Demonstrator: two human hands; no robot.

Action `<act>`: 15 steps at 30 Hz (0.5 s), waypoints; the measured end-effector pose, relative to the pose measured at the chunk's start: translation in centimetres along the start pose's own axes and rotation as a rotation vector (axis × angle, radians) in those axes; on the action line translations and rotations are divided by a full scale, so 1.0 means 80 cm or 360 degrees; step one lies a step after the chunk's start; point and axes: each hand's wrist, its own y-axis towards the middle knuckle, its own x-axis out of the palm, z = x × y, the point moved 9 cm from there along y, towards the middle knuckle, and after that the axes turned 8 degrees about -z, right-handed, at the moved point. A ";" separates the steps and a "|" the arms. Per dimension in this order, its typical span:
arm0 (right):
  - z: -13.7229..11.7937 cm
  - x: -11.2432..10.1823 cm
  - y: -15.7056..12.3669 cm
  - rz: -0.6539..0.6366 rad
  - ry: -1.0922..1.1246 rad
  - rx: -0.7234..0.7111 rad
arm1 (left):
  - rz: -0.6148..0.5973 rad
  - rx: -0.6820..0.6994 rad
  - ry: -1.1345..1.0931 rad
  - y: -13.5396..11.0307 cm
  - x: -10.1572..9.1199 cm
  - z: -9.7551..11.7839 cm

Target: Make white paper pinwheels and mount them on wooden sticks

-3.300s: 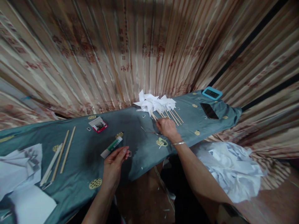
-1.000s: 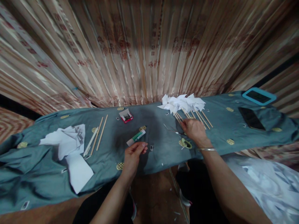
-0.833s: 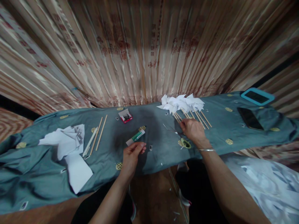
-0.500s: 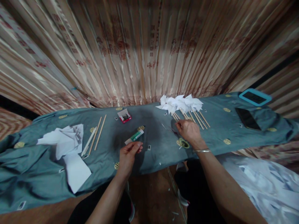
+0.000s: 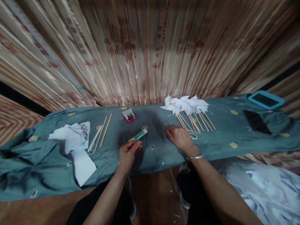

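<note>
My left hand [image 5: 129, 154] hovers over the near edge of the cloth, thumb and fingers pinched together; what they hold, if anything, is too small to make out. Just beyond it lies a green and white glue stick [image 5: 140, 135]. My right hand [image 5: 180, 136] is low over the cloth with its fingers closed, and the tip of a thin pale rod [image 5: 166, 125] shows at the fingertips; the rest is hidden. To its right, scissors with yellow-green handles [image 5: 193, 136] lie by the sticks of several white paper pinwheels [image 5: 185, 103].
An open red box of small dark pieces [image 5: 129, 115] stands left of centre. Further left are loose sticks [image 5: 105, 131] and white paper sheets [image 5: 83, 167]. A black phone [image 5: 257, 122] and a blue-framed device [image 5: 266, 99] lie right. A pale bag [image 5: 269, 184] sits below the table.
My right hand has moved left and toward me, to the thin rod. The scissors now lie closer to the pinwheel sticks. My left hand stays pinched near the glue stick. The view has shifted slightly.
</note>
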 end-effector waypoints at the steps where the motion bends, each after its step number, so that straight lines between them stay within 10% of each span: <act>1: -0.002 0.001 0.000 -0.0002 0.0003 -0.0003 | 0.0000 0.0005 0.0012 0.000 -0.001 0.000; 15: -0.011 0.008 -0.004 -0.0126 0.0041 -0.0025 | 0.0139 0.0259 0.0350 0.007 -0.036 0.025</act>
